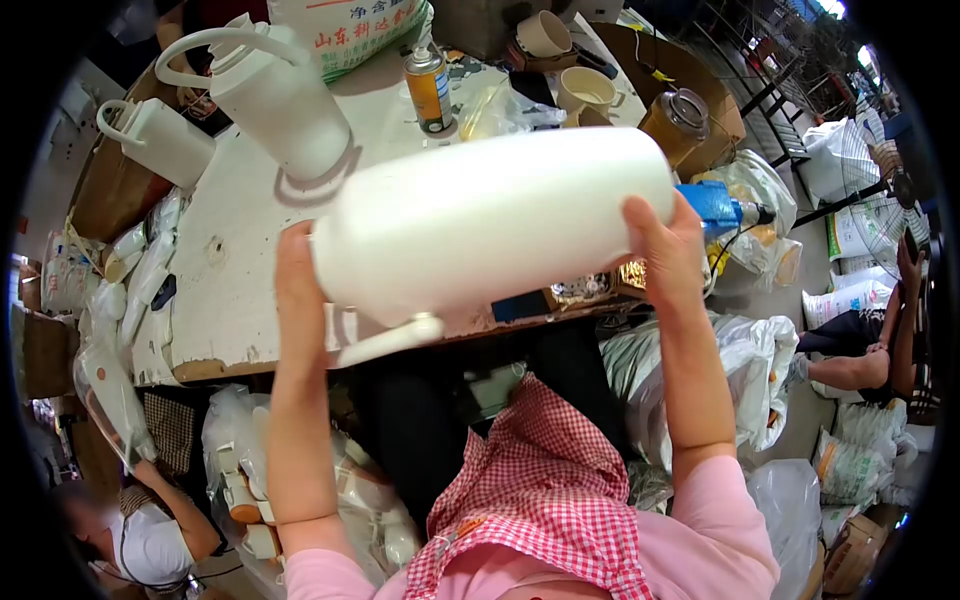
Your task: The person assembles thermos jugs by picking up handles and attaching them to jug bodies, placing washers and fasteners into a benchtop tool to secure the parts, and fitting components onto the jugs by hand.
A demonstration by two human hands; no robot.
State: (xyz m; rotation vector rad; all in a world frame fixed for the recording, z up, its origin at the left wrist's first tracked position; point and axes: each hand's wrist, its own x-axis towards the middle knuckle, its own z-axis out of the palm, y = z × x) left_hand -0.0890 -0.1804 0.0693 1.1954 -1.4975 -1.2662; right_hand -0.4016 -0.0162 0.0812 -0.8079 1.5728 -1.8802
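Observation:
A large white thermos jug lies sideways in the air between my hands, above the table's front edge. Its white handle hangs down at the left, partly below the body. My left hand grips the left end, with most of its fingers hidden behind the jug. At the other end, my right hand holds the base, thumb on the near side. A second white thermos jug stands upright on the table behind, its looped handle raised.
Another white jug is at the far left. On the white table stand a spray can, a beige cup and a jar. A blue power tool lies right. Bags of parts flank my legs. Other people sit nearby.

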